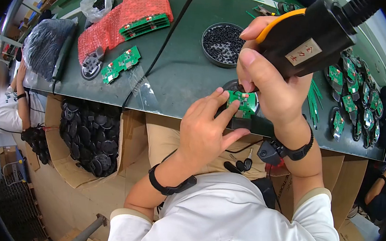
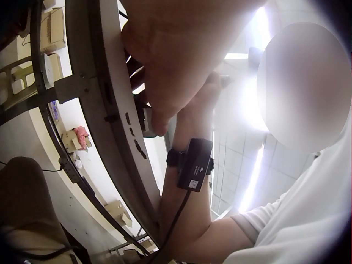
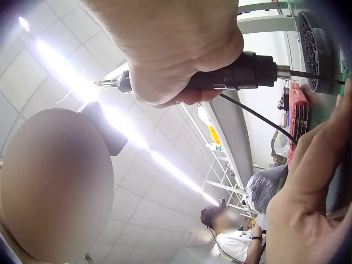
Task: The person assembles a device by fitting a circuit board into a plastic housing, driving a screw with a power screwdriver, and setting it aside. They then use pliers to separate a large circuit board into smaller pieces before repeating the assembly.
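The right hand (image 1: 273, 84) has its fingers wrapped around a big black power screwdriver (image 1: 298, 42), and the tip points down at a green board (image 1: 246, 102). That board is at the front edge of the table (image 1: 177, 91), with a dark part under it. The left hand (image 1: 206, 126) has its fingers stretched out, pressing on the board. This one looks partway done — I can't tell how many screws are in (the hands hide a lot). The pile of boards (image 1: 349, 104) on the right, set on dark parts, may be the finished ones. Lots seems left: a loose board (image 1: 123, 64) and a wrapped stack (image 1: 145, 26) on the left, a box (image 1: 135, 131) of black parts below — and a round dish (image 1: 220, 64) of what look like screws.
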Available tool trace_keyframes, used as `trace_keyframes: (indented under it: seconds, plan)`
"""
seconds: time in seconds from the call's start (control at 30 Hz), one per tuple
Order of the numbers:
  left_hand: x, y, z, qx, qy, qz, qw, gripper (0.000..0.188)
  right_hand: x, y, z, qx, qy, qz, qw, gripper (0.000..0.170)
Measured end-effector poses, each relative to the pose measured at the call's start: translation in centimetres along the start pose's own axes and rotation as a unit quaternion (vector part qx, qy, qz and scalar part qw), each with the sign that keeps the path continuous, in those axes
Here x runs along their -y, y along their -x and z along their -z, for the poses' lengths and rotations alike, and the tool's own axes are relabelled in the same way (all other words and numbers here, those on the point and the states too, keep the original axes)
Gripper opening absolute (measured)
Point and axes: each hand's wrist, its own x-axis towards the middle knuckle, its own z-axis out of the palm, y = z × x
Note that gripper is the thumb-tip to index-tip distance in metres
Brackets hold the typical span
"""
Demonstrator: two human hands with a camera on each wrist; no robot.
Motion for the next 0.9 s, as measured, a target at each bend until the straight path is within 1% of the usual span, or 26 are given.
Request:
trace_keyframes:
  seconds: [0.07,0.13,0.17,0.23,0.27,0.6,0.67,0.77,0.8,0.83,0.9]
  plan:
    - [0.02,0.05,0.03,0.001,-0.001,0.0,1.0,0.058,-0.11,0.05,-0.15,0.002,-0.009,0.001,1.0,0.027]
    - [-0.04,0.01,0.11,0.006,0.004,0.004,1.0,0.059,-0.25,0.19,-0.26,0.004,-0.002,0.023,1.0,0.024]
    - [-0.04,0.06,0.1,0.006,0.005,0.005,1.0,0.059,-0.24,0.27,-0.22,0.004,-0.001,0.022,1.0,0.024]
    - [-0.06,0.08,0.11,0.018,0.006,0.014,1.0,0.058,-0.09,0.31,-0.14,0.031,0.001,0.023,0.999,0.02]
    - [-0.08,0.09,0.11,0.017,0.006,0.015,1.0,0.058,0.1,0.41,-0.3,0.028,0.012,0.017,0.999,0.018]
    - [0.02,0.06,0.07,0.006,0.001,0.004,1.0,0.06,-0.28,0.41,-0.01,0.044,-0.01,0.013,0.999,0.017]
    - [-0.03,0.05,0.02,-0.002,-0.002,-0.001,1.0,0.06,-0.14,0.37,0.48,0.017,-0.068,-0.071,0.995,0.013]
    - [-0.21,-0.16,0.11,-0.026,-0.008,-0.009,1.0,0.055,-0.09,0.3,0.09,0.008,-0.072,-0.065,0.995,0.015]
    - [-0.42,-0.24,0.39,-0.007,-0.006,0.011,1.0,0.055,0.09,0.33,-0.13,0.007,-0.079,-0.078,0.994,0.019]
    - [-0.61,-0.32,0.66,0.013,-0.003,0.03,0.999,0.056,0.29,0.26,-0.04,0.007,-0.077,-0.07,0.995,0.019]
    - [-0.5,-0.43,0.75,0.009,0.006,0.016,1.0,0.058,0.5,-0.23,0.29,0.007,-0.087,-0.109,0.99,0.022]
